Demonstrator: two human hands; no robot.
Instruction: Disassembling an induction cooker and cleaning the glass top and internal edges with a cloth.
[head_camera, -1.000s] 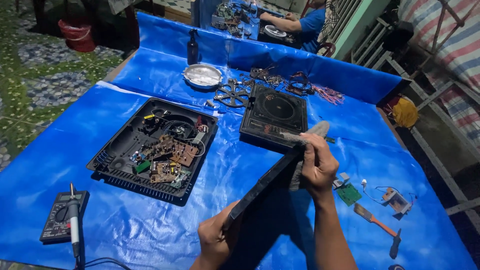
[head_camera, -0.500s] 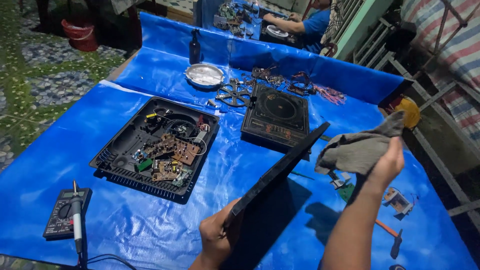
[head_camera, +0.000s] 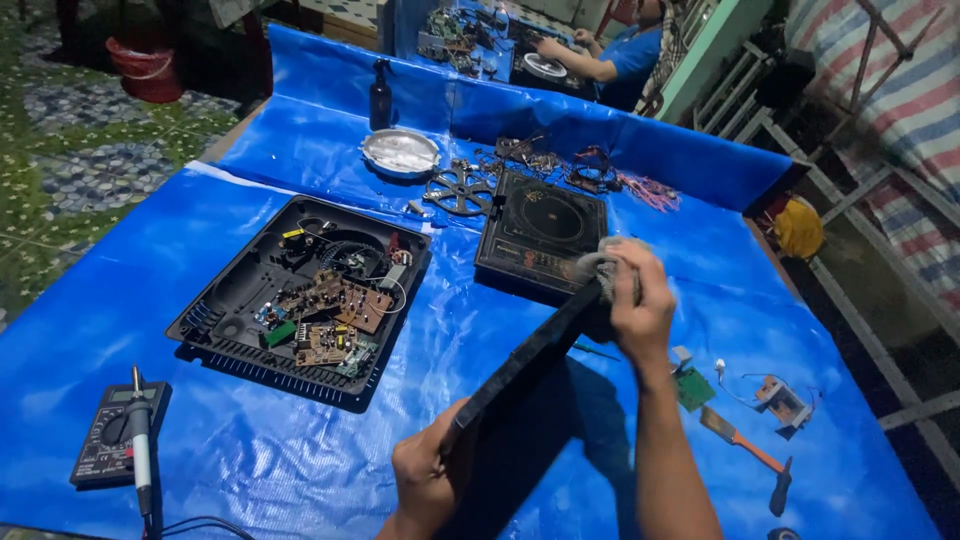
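- since half a second ago, right hand is coming back down with the grey rag onto the black panel.
- left hand is gripping the panel's low end at 6 o'clock, fingers curled round it; right fingers are bunching the rag.
- wiping step seems under way; next stroke calls for a steady tilt.
- open black housing at 9 o'clock is holding circuit boards; metal dish at 12 o'clock looks near empty.

multimeter, metal dish, dark bottle

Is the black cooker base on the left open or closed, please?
Open: the cooker base has no top cover, so its circuit boards and wiring show.
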